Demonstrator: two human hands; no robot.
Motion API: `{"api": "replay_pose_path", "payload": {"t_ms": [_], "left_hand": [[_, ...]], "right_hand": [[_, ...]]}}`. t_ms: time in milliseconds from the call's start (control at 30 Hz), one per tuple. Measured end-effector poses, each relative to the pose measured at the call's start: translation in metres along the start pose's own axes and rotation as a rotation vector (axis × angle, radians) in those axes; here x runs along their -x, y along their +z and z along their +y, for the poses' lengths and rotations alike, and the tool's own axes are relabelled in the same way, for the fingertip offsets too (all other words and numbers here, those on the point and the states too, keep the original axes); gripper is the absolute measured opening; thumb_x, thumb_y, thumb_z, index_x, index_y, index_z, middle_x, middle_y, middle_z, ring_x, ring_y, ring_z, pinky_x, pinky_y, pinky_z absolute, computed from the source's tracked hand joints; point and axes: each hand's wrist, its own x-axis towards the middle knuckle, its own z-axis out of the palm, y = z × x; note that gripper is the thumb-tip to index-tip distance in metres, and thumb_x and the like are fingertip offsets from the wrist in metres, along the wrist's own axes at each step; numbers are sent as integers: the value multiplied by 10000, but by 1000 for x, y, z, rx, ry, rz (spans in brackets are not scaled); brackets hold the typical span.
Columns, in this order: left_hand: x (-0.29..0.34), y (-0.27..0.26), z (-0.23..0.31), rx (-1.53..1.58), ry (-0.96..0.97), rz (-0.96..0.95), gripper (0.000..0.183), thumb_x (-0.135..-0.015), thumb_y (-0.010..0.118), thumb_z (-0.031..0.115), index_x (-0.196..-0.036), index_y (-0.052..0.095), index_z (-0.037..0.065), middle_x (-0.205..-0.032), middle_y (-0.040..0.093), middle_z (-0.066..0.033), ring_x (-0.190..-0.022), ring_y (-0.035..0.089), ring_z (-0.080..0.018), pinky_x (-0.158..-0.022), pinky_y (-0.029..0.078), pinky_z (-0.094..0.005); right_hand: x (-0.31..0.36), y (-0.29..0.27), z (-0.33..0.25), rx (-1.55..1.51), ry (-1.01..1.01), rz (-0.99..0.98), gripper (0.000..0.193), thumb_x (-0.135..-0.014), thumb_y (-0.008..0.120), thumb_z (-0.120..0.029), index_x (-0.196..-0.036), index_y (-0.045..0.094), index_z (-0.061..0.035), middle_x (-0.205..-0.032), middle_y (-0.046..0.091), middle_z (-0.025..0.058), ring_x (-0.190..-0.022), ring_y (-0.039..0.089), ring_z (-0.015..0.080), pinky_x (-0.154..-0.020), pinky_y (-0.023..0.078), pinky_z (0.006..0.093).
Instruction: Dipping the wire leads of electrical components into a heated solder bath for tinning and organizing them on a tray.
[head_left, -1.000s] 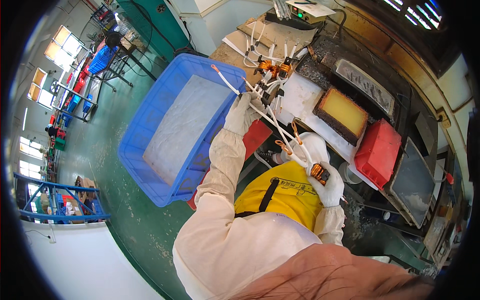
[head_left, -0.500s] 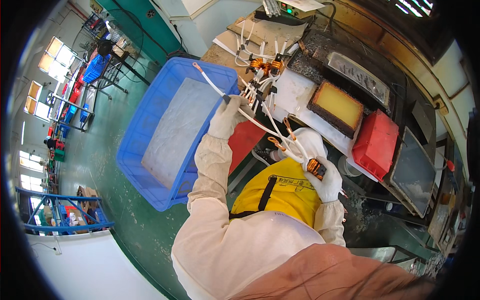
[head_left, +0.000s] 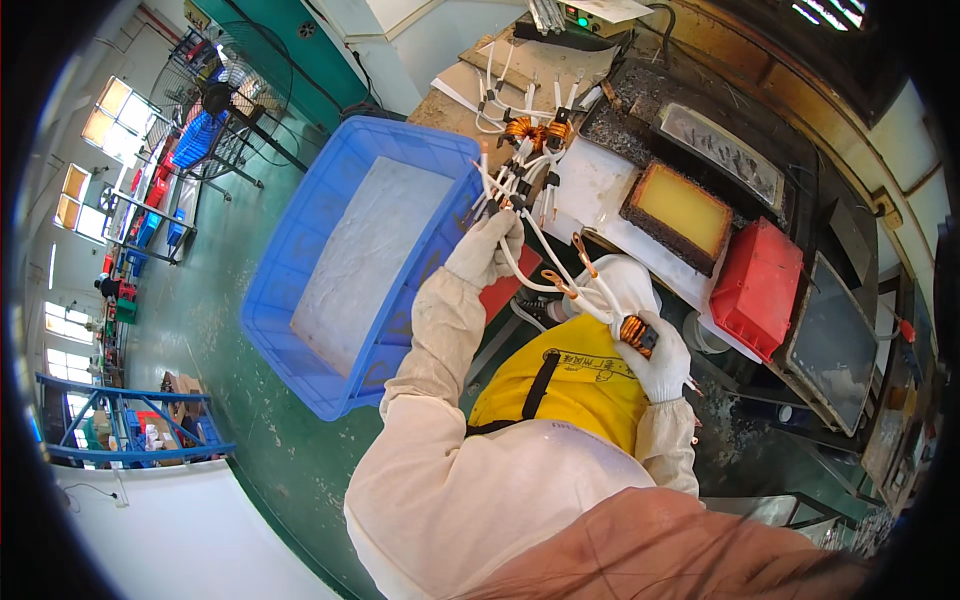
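Note:
In my white-gloved right hand (head_left: 657, 362) is a ring coil (head_left: 637, 336) wound with copper wire. Thick white leads (head_left: 600, 294) run up from it, and some end in copper lugs (head_left: 553, 281). My left hand (head_left: 488, 250), also gloved, is closed on one long lead of this coil, near its black sleeve (head_left: 493, 207). That lead's end points up toward the bench and overlaps other leads, so its tip is hard to single out. Just beyond the left hand, more copper-wound coils (head_left: 524, 130) with white leads and black bands lie on the bench.
A large blue bin (head_left: 300, 372) with a whitish sheet on its floor stands left of my left arm. On the bench are a dark-crusted tray of yellow material (head_left: 680, 212), a metal-topped dark unit (head_left: 722, 150) and a red bin (head_left: 757, 288). A caged fan (head_left: 215, 98) stands far left.
My left hand has shifted right and slightly down. The lead's end has swung from over the blue bin toward the coils on the bench. My right hand keeps the coil almost in place.

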Motion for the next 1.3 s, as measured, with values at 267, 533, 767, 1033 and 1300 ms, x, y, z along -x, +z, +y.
{"api": "replay_pose_path", "payload": {"t_ms": [267, 533, 767, 1033, 1300], "left_hand": [[-24, 10, -18, 94, 188, 229, 380, -979, 503, 291, -1264, 544, 43, -1093, 644, -209, -450, 355, -31, -374, 296, -201], [-13, 42, -7, 153, 99, -62, 353, -993, 480, 303, -1192, 570, 25, -953, 686, -151, -434, 361, -25, -363, 276, -180], [-1, 58, -16, -236, 186, 223, 394, -969, 513, 386, -1099, 623, 31, -687, 578, -31, -443, 391, -67, -383, 316, -229], [60, 47, -55, -606, -118, -4, 360, -958, 490, 370, -968, 623, 36, -575, 474, 17, -427, 402, -88, -391, 300, -259], [71, 38, -60, -504, -115, -103, 274, -991, 471, 287, -1047, 625, 67, -579, 478, 29, -458, 414, -65, -425, 335, -227]], "right_hand": [[3, 0, 2, 3, 15, 14, 550, -638, 848, -239, -1121, 634, -86, -1042, 682, 128, -934, 662, 309, -822, 528, 369], [2, 0, -1, 0, 39, -37, 578, -652, 845, -228, -1156, 625, -52, -1075, 668, 156, -983, 655, 315, -878, 513, 367], [6, -2, -1, 13, 75, 34, 574, -638, 857, -254, -1139, 634, -84, -1065, 680, 137, -955, 667, 308, -831, 531, 361], [-10, 1, 8, -97, 486, 49, 697, -695, 813, -459, -1234, 596, -73, -1042, 696, 162, -941, 692, 307, -812, 541, 361], [-11, -3, 5, -69, 453, -5, 699, -699, 808, -450, -1248, 595, -73, -1037, 698, 156, -934, 692, 306, -807, 540, 365]]}}
